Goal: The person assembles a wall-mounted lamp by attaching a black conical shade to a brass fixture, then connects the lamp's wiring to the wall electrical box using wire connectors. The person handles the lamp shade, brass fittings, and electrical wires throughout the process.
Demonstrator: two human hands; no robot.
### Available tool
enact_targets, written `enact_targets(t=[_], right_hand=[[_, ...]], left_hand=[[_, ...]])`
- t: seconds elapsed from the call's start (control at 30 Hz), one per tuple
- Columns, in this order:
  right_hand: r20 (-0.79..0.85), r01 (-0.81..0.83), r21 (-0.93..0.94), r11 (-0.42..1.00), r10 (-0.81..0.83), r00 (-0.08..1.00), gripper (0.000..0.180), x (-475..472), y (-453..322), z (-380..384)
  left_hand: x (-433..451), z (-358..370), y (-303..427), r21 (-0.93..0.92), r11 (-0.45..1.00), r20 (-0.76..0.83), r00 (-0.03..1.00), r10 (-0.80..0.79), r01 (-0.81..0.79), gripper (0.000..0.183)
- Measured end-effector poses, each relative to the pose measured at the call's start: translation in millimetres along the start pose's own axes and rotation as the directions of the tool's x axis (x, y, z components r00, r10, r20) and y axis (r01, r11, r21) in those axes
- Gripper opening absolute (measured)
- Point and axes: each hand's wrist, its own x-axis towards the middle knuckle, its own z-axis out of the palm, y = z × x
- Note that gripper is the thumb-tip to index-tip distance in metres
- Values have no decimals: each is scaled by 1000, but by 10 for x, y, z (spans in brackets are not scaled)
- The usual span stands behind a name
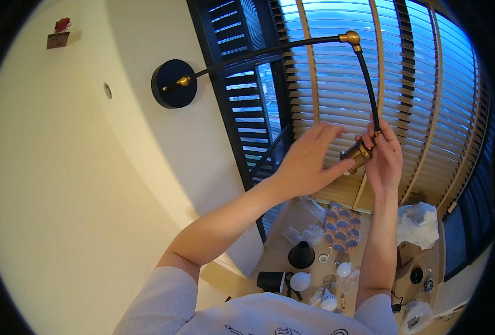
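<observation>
A swing-arm wall lamp with a round black base (174, 83) is mounted on the wall at upper left. Its long black arm (268, 49) reaches right to a brass ball joint (352, 38), where a shorter black rod (368, 83) hangs down. The rod ends in a brass lamp socket (358, 155), tilted to the lower left. My right hand (383, 155) grips the joint just above this socket. Beside the socket's lower left end, my left hand (310, 157) has its fingers apart, the thumb overlapping the socket; whether it touches cannot be made out.
Wooden blinds (335, 96) cover the window behind the lamp. Below, the table (272, 247) bears a black cone shade (301, 255), a black cylindrical shade (271, 281), a white globe bulb (300, 281), other bulbs, a tape roll (323, 258), a patterned cloth (343, 228) and plastic wrapping (418, 224).
</observation>
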Motion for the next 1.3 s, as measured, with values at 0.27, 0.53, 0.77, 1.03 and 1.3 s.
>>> enact_targets(t=[0.27,0.53,0.77,1.03,1.3], right_hand=[[-38,-50,84,995,54,998,38,-168,363,-148],[-254,-235,-7,972,225,941,34,-379,487,-674],[-172,-552,254,794,599,782,20,-353,341,-406],[265,-657,106,746,616,742,25,-205,196,-441],[503,-313,-249,916,399,766,15,-35,-222,74]], left_hand=[[-184,444,-15,-103,964,79,968,-240,247,67],[-433,738,-49,160,949,-95,961,-261,273,54],[-422,714,114,218,945,-142,966,-217,245,38],[-400,622,444,367,919,-202,976,-74,146,27],[-483,342,774,331,942,-221,975,30,46,37]])
